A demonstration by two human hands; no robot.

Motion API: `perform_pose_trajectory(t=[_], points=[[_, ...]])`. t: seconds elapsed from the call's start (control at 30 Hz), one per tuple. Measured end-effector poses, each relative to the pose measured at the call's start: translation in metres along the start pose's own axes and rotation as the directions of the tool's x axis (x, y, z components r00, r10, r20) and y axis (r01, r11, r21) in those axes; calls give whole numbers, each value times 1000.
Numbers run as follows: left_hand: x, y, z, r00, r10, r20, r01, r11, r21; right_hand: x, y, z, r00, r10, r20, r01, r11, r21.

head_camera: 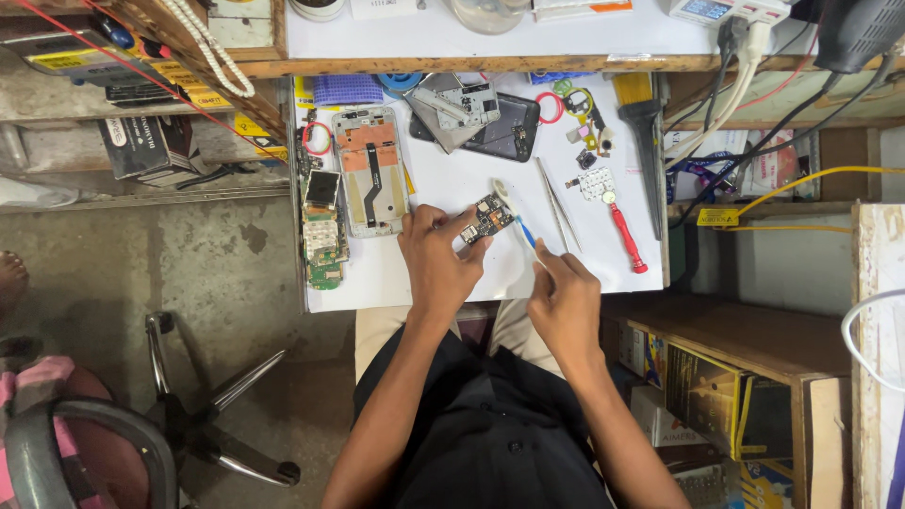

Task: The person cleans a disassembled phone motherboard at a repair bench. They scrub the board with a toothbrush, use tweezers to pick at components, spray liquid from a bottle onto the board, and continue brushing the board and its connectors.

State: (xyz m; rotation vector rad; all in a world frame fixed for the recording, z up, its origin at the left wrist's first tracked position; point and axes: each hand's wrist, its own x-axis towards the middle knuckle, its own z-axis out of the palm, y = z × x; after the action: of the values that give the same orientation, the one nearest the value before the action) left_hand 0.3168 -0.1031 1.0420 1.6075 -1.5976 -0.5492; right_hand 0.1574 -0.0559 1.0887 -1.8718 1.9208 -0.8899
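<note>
Centrally, the left hand (436,256) pinches a small circuit board (487,219) by its near edge, holding it just above the white desk (452,188). The right hand (563,294) is closed around a toothbrush (516,215) with a blue-and-white handle, whose bristled head lies against the far end of the board. Judged from this pose, the step in hand is brushing the board clean; the next move calls for short, light strokes across the components while the left hand keeps the board steady and tilted toward the brush.

Just beyond the right hand lie metal tweezers (556,209) and, farther to its outer side, a red-handled screwdriver (624,236). Beyond the left hand, to its outer side, rests an opened phone frame (370,170) with orange patches, and beside that a green circuit board (324,247) near the desk's edge. Well past both hands sits a dark phone back (500,130) under loose metal shields.
</note>
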Motion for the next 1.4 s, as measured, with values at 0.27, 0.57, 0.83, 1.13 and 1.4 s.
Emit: perform_pose_trajectory(t=[0.27, 0.57, 0.83, 1.13, 1.4], points=[[1, -2, 1, 1000, 10, -7, -10, 1000, 2, -19, -6, -6, 999, -2, 39, 3, 1000, -14], [-1, -1, 0, 1000, 10, -4, -10, 1000, 4, -6, -5, 8, 998, -63, 5, 62, 998, 23], [-1, -4, 1, 999, 35, -4, -35, 999, 14, -38, -1, -16, 997, 23, 68, -24, 1000, 2], [-2, -3, 1, 999, 34, -1, -34, 999, 21, -38, 8, -10, 998, 69, -14, -68, 997, 43], [-1, -2, 1, 1000, 15, 14, -16, 1000, 15, -42, 8, -9, 998, -26, -50, 28, 998, 49]])
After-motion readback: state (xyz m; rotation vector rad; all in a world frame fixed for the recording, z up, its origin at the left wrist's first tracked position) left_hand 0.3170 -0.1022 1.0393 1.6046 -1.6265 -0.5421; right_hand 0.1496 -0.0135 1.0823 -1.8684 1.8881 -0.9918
